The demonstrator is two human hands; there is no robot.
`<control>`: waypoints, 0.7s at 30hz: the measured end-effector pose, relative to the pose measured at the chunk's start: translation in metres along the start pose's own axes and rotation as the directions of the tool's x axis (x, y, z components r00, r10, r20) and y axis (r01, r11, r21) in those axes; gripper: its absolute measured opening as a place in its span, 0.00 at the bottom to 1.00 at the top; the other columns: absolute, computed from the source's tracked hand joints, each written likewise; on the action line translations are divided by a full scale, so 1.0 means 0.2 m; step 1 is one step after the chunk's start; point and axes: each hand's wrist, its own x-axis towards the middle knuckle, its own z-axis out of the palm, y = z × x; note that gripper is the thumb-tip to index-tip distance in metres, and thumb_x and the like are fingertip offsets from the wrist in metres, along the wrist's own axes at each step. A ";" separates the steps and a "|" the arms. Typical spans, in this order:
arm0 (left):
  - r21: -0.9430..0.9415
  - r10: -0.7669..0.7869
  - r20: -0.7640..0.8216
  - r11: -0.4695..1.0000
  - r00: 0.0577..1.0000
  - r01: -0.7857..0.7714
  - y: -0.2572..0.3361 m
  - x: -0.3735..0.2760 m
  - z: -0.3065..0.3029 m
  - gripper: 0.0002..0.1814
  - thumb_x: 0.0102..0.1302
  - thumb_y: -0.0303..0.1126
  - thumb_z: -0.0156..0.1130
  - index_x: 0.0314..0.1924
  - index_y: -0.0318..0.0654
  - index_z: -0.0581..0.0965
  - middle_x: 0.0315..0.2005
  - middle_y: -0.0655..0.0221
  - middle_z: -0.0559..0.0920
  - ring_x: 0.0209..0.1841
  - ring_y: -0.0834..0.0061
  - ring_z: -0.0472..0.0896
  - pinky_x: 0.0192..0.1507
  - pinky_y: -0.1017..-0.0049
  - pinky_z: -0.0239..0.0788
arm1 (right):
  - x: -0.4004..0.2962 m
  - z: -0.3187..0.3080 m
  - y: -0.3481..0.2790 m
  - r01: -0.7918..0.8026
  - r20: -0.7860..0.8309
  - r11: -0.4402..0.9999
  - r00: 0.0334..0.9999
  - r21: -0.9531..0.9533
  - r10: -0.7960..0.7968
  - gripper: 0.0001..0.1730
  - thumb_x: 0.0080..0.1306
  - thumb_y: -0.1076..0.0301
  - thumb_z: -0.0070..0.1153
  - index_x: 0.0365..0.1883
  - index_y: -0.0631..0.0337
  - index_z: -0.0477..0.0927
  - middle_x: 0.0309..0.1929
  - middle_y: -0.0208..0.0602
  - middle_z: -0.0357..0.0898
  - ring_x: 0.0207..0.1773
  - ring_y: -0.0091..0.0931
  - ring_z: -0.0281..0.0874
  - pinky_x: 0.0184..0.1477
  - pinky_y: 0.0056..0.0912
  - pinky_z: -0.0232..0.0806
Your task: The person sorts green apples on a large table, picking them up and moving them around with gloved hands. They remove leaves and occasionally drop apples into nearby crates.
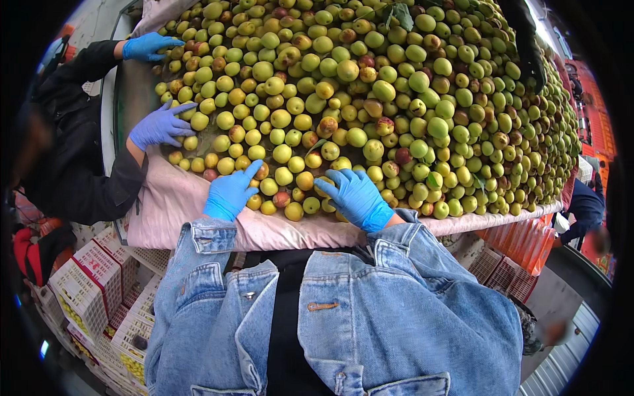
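A heap of green jujube fruits [384, 90], some with brown or red patches, covers the padded sorting table. At its near edge my left hand [230, 192], in a blue glove, touches the fruits with its fingers apart and grips none that I can see. To the right, my right hand [357, 199], gloved in the same blue, rests palm down on fruits, its fingers spread and curved; what lies under the palm is hidden. Between my hands sit several fruits, among them a reddish one [281, 199]. A green leaf [316, 145] lies just beyond them.
At the left, a co-worker's purple-gloved hand [163, 124] and blue-gloved hand [150, 46] touch the heap. Pink cloth [171, 213] pads the near edge. White plastic crates [81, 292] of fruit stand low left; orange bags [520, 242] hang low right. A dark sleeve [526, 44] reaches in upper right.
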 end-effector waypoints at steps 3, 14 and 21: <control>-0.171 -0.044 -0.266 0.985 0.963 -0.002 -0.16 0.01 0.05 0.28 0.57 0.39 0.64 0.60 0.57 0.70 0.25 0.61 0.79 0.28 0.64 0.79 0.31 0.67 0.69 | -0.12 -0.01 0.06 -0.118 0.157 0.990 0.979 -0.072 0.128 0.30 0.57 0.64 0.55 0.60 0.42 0.67 0.41 0.33 0.72 0.42 0.33 0.72 0.41 0.39 0.68; -0.376 0.054 0.114 0.927 0.992 -0.007 0.20 -0.01 -0.13 0.25 0.59 0.42 0.63 0.57 0.55 0.72 0.25 0.63 0.78 0.26 0.69 0.77 0.31 0.69 0.70 | 0.00 -0.03 0.10 -0.001 -0.322 0.920 0.937 0.391 0.138 0.30 0.55 0.72 0.55 0.58 0.45 0.70 0.49 0.32 0.73 0.47 0.34 0.75 0.41 0.34 0.72; -0.213 -0.086 0.112 0.971 0.990 0.109 0.01 0.04 -0.13 0.28 0.60 0.44 0.60 0.61 0.60 0.68 0.32 0.60 0.82 0.33 0.61 0.80 0.36 0.65 0.72 | 0.17 0.08 0.13 -0.016 -0.111 0.932 0.992 0.363 0.061 0.34 0.57 0.69 0.56 0.63 0.44 0.63 0.43 0.36 0.74 0.43 0.35 0.75 0.42 0.41 0.71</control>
